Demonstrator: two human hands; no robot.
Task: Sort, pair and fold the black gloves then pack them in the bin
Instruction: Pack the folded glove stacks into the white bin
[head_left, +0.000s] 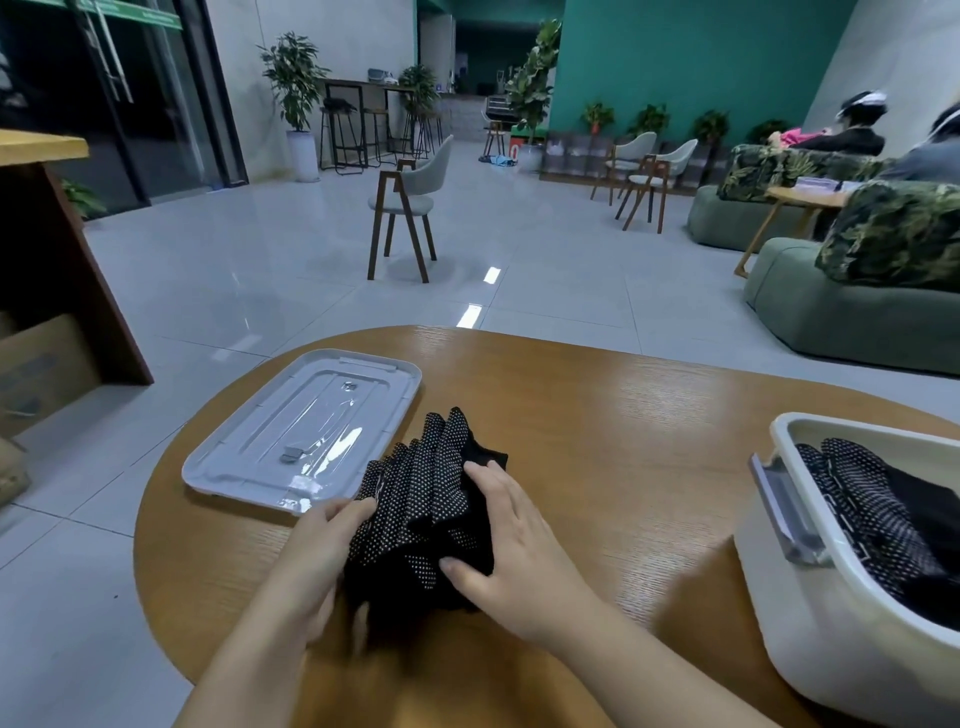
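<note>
A bunch of black gloves (423, 499) with white grip dots lies on the round wooden table (623, 415), fingers pointing away from me. My left hand (317, 561) grips the bunch on its left side, fingers curled around the edge. My right hand (511, 545) rests on the right side, thumb and fingers pressing the fabric. At the right edge stands a white bin (810, 639) with a grey latch, holding more black dotted gloves (878, 514).
The bin's grey lid (306, 431) lies flat on the table to the left of the gloves. Beyond the table are a tiled floor, a chair (410, 202), green sofas (857, 291) and seated people at far right. A wooden counter (47, 249) stands at left.
</note>
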